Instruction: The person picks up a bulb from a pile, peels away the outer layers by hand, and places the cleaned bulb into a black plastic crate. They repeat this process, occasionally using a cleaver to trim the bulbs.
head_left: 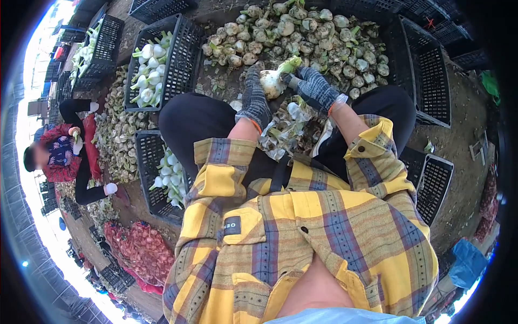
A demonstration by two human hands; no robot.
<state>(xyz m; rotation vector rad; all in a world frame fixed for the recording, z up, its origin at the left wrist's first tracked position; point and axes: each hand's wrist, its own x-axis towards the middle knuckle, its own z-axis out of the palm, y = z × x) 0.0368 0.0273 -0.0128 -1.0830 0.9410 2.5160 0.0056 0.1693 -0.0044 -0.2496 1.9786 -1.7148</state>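
Observation:
A white, onion-like bulb with a short green stem is held between my two gloved hands, in front of my knees. My left hand, in a grey knit glove, is closed against the bulb's left side. On the other side, my right hand has its fingers closed by the stem, with the thumb against the bulb. Whether a small tool is hidden in the right hand I cannot make out. Papery peelings lie on the ground below, between my legs. Just beyond my hands spreads a heap of dirty, unpeeled bulbs.
Black crates of clean white bulbs stand at the left, one farther off and one by my knee. Another black crate is at the right. A person in red sits at far left, near red net sacks.

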